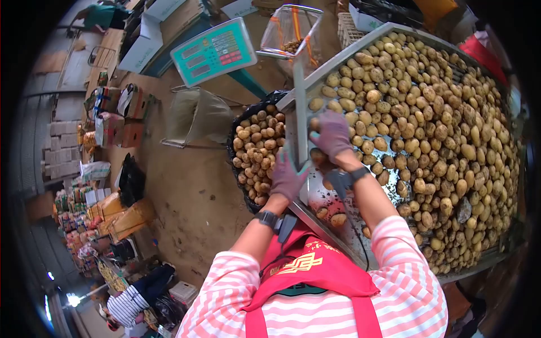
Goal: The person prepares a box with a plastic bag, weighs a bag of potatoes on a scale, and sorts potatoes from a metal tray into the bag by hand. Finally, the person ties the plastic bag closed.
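Note:
My left hand (288, 177), in a purple-grey glove with greenish fingertips, is open with its fingers spread. It is over the right edge of a black-lined container (230, 147) heaped with potatoes (256, 143), beside the metal rim of the sorting table. My right hand (333, 135), gloved alike, reaches over the table's left part. A blurred potato (314, 124) shows between its thumb and fingers. Another blurred brown potato (318, 156) lies just below that hand. Many potatoes (428, 135) cover the metal table (324, 194), with a few loose ones near my right forearm.
An upright metal bar (300, 110) stands at the table's left edge. Beyond the container are a teal weighing scale (214, 52), a framed clear bag (290, 34) and a pale sack on a frame (194, 115). Boxes (121, 112) and a person in stripes (132, 304) are at left.

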The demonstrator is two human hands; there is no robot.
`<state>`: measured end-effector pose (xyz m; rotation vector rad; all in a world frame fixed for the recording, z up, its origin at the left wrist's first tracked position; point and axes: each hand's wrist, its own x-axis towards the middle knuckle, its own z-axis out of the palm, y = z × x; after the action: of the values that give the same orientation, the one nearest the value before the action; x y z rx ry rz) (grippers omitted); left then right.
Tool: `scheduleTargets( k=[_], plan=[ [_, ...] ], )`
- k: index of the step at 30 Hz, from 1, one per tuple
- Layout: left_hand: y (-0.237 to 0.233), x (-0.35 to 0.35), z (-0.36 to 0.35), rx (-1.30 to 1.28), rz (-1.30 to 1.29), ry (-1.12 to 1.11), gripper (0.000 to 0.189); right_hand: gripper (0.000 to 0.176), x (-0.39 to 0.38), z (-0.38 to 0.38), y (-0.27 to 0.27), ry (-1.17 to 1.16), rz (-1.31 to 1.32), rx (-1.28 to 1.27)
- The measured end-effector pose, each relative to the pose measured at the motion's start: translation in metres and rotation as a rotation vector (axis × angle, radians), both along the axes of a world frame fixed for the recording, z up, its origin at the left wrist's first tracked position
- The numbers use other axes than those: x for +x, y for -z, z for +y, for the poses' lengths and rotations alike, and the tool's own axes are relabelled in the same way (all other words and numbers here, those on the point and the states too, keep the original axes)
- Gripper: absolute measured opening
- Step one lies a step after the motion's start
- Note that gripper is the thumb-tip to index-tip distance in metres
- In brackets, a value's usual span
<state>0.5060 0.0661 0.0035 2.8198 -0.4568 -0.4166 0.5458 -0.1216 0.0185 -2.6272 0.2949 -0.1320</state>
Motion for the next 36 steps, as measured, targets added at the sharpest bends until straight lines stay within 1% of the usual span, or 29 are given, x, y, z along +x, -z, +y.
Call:
scheduleTargets(
  k=[1, 2, 3, 4, 5, 7, 9, 10, 11, 12, 13, 14, 16, 17, 18, 20, 21, 22, 23, 24, 25, 27, 28, 30, 31, 33, 34, 35, 36],
  plan=[
    [0.01, 0.005, -0.009, -0.041, -0.121, -0.013, 0.071, 0.04, -0.009, -0.004, 0.003, 0.111, -0.093, 0.078],
    [0.02, 0.01, -0.018, -0.038, -0.004, 0.02, 0.068, 0.043, -0.018, -0.004, 0.001, 0.241, -0.15, 0.281],
    [0.029, 0.012, -0.026, -0.033, 0.113, 0.048, 0.065, 0.042, -0.024, -0.005, -0.002, 0.263, -0.229, 0.379],
    [0.027, 0.009, -0.029, -0.005, 0.173, 0.042, 0.062, 0.039, -0.027, 0.001, -0.025, 0.27, -0.21, 0.531],
    [0.025, 0.002, -0.032, 0.02, 0.233, 0.035, 0.059, 0.039, -0.027, 0.01, -0.037, 0.197, -0.251, 0.61],
    [0.031, -0.029, -0.026, 0.034, 0.084, 0.082, 0.055, 0.044, -0.01, 0.043, -0.069, 0.018, -0.172, 0.938],
    [0.027, -0.035, -0.029, 0.215, 0.428, 0.136, 0.064, 0.049, 0.029, 0.088, -0.077, -0.146, -0.086, 0.923],
    [0.053, -0.066, -0.005, -0.444, 0.775, 0.004, 0.061, 0.054, 0.053, 0.112, -0.099, -0.196, -0.024, 0.799],
    [0.049, -0.071, 0.006, -0.706, 0.932, 0.007, 0.057, 0.062, 0.081, 0.144, -0.106, -0.191, 0.057, 0.844],
    [0.045, -0.076, 0.017, -0.955, 1.124, 0.0, 0.053, 0.063, 0.11, 0.176, -0.105, -0.243, 0.002, 0.881],
    [0.041, -0.078, 0.021, -1.035, 1.221, 0.028, 0.053, 0.064, 0.127, 0.201, -0.1, -0.29, -0.052, 0.918],
    [0.037, -0.075, 0.024, -1.043, 1.24, 0.065, 0.053, 0.064, 0.129, 0.214, -0.099, -0.279, -0.053, 0.912],
    [0.033, -0.067, 0.027, -0.982, 1.18, 0.173, 0.053, 0.063, 0.121, 0.232, -0.097, -0.375, -0.188, 0.73],
    [0.031, -0.061, 0.032, -0.901, 1.087, 0.239, 0.053, 0.061, 0.107, 0.229, -0.097, -0.363, -0.211, 0.714],
    [0.035, -0.053, 0.034, -0.774, 0.938, 0.322, 0.052, 0.058, 0.089, 0.218, -0.095, -0.344, -0.235, 0.697],
    [0.037, -0.041, 0.038, -0.554, 0.659, 0.429, 0.052, 0.053, 0.05, 0.187, -0.077, -0.172, -0.363, 0.439],
    [0.034, -0.032, 0.039, -0.481, 0.521, 0.452, 0.052, 0.055, 0.027, 0.167, -0.067, -0.035, -0.338, 0.309],
    [0.025, -0.023, 0.045, -0.472, 0.404, 0.436, 0.052, 0.06, 0.0, 0.153, -0.053, 0.191, -0.273, 0.08],
    [0.012, -0.014, 0.053, -0.497, 0.313, 0.404, 0.052, 0.067, -0.024, 0.141, -0.048, 0.313, -0.155, -0.209],
    [-0.003, -0.006, 0.069, -0.552, 0.28, 0.358, 0.052, 0.072, -0.049, 0.131, -0.028, 0.425, 0.062, -0.359],
    [-0.018, 0.002, 0.085, -0.606, 0.246, 0.313, 0.052, 0.072, -0.067, 0.126, -0.014, 0.452, 0.076, -0.383],
    [-0.006, 0.006, 0.119, -0.542, 0.261, 0.276, 0.05, 0.068, -0.096, 0.12, 0.009, 0.437, 0.364, -0.339],
    [0.002, 0.01, 0.137, -0.525, 0.273, 0.272, 0.05, 0.068, -0.108, 0.118, 0.02, 0.455, 0.372, -0.355],
    [0.002, 0.02, 0.172, -0.479, 0.297, 0.247, 0.05, 0.063, -0.119, 0.113, 0.034, 0.376, 0.129, -0.435],
    [-0.003, 0.027, 0.189, -0.448, 0.311, 0.235, 0.05, 0.063, -0.122, 0.115, 0.031, 0.383, 0.125, -0.443],
    [0.008, 0.035, 0.219, -0.413, 0.315, 0.214, 0.05, 0.059, -0.135, 0.129, 0.014, 0.378, 0.069, -0.203],
    [0.014, 0.034, 0.234, -0.368, 0.326, 0.185, 0.05, 0.061, -0.143, 0.133, 0.003, 0.294, 0.063, -0.25],
    [0.015, 0.032, 0.246, -0.36, 0.336, 0.19, 0.05, 0.061, -0.15, 0.14, -0.008, 0.3, 0.074, -0.244],
    [0.016, 0.032, 0.254, -0.35, 0.356, 0.148, 0.05, 0.063, -0.156, 0.145, -0.019, 0.246, 0.208, -0.193]
  ],
)
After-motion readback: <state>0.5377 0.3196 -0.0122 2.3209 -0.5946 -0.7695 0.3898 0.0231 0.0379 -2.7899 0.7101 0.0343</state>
